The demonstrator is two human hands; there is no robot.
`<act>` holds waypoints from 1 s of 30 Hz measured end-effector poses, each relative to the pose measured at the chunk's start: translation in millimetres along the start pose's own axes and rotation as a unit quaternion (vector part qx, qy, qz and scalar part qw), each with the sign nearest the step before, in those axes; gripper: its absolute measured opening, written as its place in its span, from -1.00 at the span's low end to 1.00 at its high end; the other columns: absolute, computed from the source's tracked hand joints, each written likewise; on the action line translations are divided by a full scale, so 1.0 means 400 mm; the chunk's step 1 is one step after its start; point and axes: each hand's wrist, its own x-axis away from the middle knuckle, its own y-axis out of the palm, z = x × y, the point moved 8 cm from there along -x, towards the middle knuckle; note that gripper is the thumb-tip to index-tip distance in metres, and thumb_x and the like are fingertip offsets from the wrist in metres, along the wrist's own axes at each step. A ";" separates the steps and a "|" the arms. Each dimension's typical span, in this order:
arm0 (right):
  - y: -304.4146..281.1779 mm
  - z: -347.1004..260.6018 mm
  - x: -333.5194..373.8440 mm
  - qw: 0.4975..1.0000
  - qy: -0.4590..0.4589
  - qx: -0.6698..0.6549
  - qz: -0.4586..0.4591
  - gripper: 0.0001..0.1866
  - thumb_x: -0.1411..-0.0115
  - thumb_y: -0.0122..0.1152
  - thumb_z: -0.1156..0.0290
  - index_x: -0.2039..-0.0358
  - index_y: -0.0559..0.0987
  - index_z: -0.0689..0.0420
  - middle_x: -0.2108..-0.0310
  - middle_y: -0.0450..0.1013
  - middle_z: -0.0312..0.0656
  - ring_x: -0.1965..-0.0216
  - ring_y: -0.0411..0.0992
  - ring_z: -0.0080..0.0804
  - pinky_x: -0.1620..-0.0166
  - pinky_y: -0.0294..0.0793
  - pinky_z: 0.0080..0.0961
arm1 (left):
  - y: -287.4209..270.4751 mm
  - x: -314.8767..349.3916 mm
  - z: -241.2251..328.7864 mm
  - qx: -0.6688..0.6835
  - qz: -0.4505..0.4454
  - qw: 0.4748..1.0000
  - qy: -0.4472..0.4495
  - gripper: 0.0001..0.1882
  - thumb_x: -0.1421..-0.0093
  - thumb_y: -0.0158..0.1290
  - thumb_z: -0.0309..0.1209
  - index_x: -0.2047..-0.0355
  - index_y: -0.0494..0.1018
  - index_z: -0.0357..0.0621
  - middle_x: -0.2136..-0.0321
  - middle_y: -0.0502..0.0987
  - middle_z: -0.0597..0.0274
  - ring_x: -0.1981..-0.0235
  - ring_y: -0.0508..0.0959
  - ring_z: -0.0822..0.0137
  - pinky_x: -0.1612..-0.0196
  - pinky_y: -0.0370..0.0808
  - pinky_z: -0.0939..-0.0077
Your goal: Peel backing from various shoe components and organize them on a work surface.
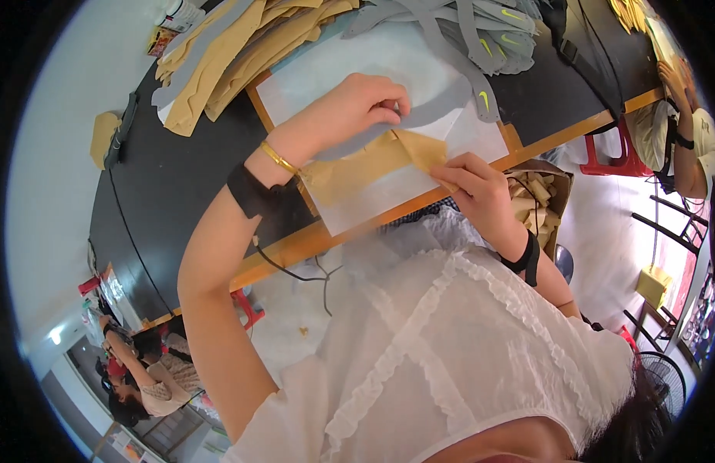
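My right hand [481, 189] pinches the folded-over right end of a tan paper backing strip [357, 174] on a white sheet [380, 208]. Along the strip's far side lies a curved grey cut piece [442, 106]. Above that piece, my left hand [373, 100] is closed, its fingers curled toward the thumb; what they hold, if anything, is hidden. My left forearm crosses the left end of the strip and the grey piece.
Stacked tan strips [241, 58] lie at the far left, beside a pile of grey pieces with yellow-green marks [500, 46]. A box of tan scraps [539, 193] stands right of the table edge [558, 139]. A dark cable [295, 274] hangs near me. Other people sit at both sides.
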 end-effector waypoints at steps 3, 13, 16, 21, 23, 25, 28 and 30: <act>0.009 -0.011 0.014 1.000 -0.019 0.000 -0.024 -0.78 -0.02 0.30 0.59 0.26 0.63 0.14 0.42 0.44 -0.25 0.51 0.46 -0.34 0.44 0.47 -0.48 | 0.000 -0.007 -0.009 0.023 -0.007 1.000 -0.003 -0.87 -0.09 0.12 -0.49 0.33 0.46 -0.20 0.47 0.51 0.15 0.44 0.49 0.20 0.34 0.43 0.36; 0.014 -0.065 0.046 0.994 -0.077 0.021 -0.071 -0.65 0.14 0.28 0.59 0.25 0.65 0.10 0.50 0.34 -0.28 0.59 0.39 -0.42 0.55 0.38 -0.54 | 0.002 -0.001 -0.008 -0.003 -0.011 1.000 0.015 -0.87 -0.13 0.11 -0.45 0.31 0.45 -0.20 0.51 0.46 0.20 0.47 0.44 0.29 0.35 0.40 0.45; 0.010 -0.071 0.058 0.991 -0.084 0.052 -0.085 -0.65 0.17 0.28 0.60 0.27 0.66 0.08 0.54 0.32 -0.30 0.60 0.38 -0.45 0.57 0.33 -0.53 | 0.006 -0.001 -0.011 0.001 -0.008 0.999 0.035 -0.86 -0.14 0.10 -0.45 0.30 0.45 -0.21 0.51 0.46 0.20 0.46 0.43 0.29 0.35 0.40 0.44; -0.003 -0.071 0.078 0.989 -0.096 0.034 -0.105 -0.65 0.20 0.29 0.63 0.31 0.66 0.06 0.57 0.31 -0.31 0.62 0.36 -0.45 0.58 0.31 -0.51 | 0.005 0.006 -0.002 -0.003 -0.007 0.999 0.033 -0.86 -0.16 0.08 -0.45 0.28 0.43 -0.22 0.49 0.46 0.21 0.46 0.43 0.28 0.33 0.40 0.44; -0.011 -0.070 0.087 0.989 -0.096 0.026 -0.107 -0.64 0.21 0.29 0.64 0.31 0.66 0.06 0.57 0.31 -0.31 0.63 0.36 -0.44 0.57 0.33 -0.50 | 0.008 0.007 -0.004 -0.004 -0.003 0.999 0.033 -0.86 -0.17 0.08 -0.45 0.27 0.43 -0.22 0.49 0.46 0.21 0.46 0.43 0.28 0.33 0.40 0.43; -0.004 -0.062 0.097 0.986 -0.073 -0.011 -0.149 -0.65 0.20 0.29 0.65 0.32 0.65 0.07 0.53 0.37 -0.31 0.60 0.40 -0.40 0.54 0.37 -0.50 | 0.008 0.010 -0.002 0.005 0.010 0.998 0.056 -0.86 -0.16 0.08 -0.46 0.27 0.43 -0.22 0.47 0.46 0.21 0.45 0.43 0.27 0.32 0.40 0.42; 0.009 -0.060 0.115 0.982 -0.052 -0.031 -0.180 -0.67 0.19 0.30 0.65 0.32 0.65 0.08 0.50 0.41 -0.31 0.54 0.44 -0.36 0.51 0.41 -0.50 | 0.011 0.007 -0.006 0.003 0.010 0.999 0.046 -0.85 -0.16 0.09 -0.47 0.26 0.42 -0.22 0.46 0.46 0.19 0.44 0.43 0.26 0.32 0.40 0.42; 0.009 -0.058 0.123 0.979 -0.044 -0.032 -0.199 -0.67 0.18 0.30 0.64 0.32 0.65 0.08 0.48 0.43 -0.31 0.53 0.46 -0.35 0.49 0.42 -0.50 | 0.011 0.007 -0.006 -0.003 0.008 0.999 0.044 -0.85 -0.15 0.09 -0.48 0.26 0.42 -0.22 0.46 0.46 0.19 0.44 0.42 0.26 0.31 0.40 0.42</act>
